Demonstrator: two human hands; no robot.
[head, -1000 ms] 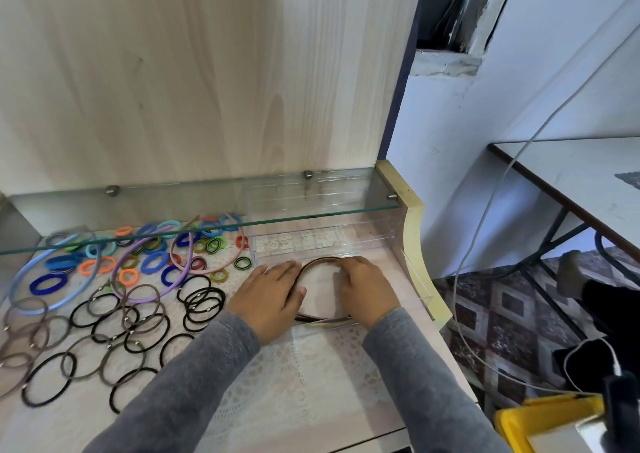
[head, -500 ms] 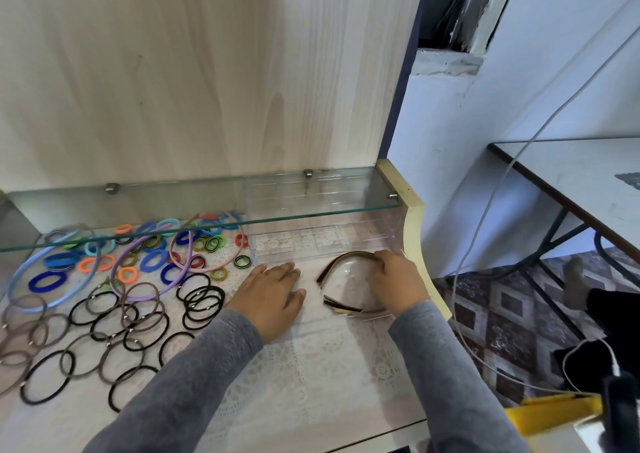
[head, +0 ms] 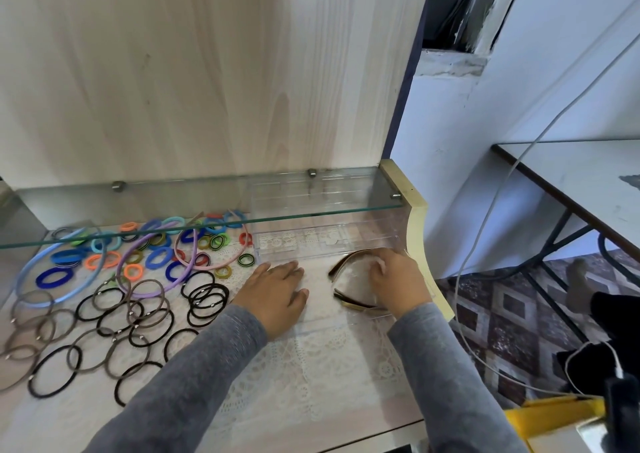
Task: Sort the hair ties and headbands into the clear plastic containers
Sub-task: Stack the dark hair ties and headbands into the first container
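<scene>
A brown headband [head: 346, 261] lies on its side inside a low clear container [head: 346, 323] at the right end of the lace-covered table. My right hand [head: 398, 284] curls over the headband's right side and holds it. Flat on the left part of that container rests my left hand [head: 277, 295], fingers straight. A second clear container [head: 329, 244] stands just behind, under the glass shelf. To the left lie several black and brown hair ties [head: 207, 300], coloured ties [head: 159, 257], and blue [head: 27, 276], purple [head: 121, 272] and pink [head: 221, 264] headbands.
A glass shelf [head: 207, 224] overhangs the back of the table at low height. The wooden side panel [head: 419, 231] bounds the table on the right. Beyond it hang white cables [head: 485, 217]; a yellow object [head: 554, 414] sits at the lower right.
My right hand has slid the brown headband to the right, away from my left hand. The left hand has stayed flat in nearly the same place.
</scene>
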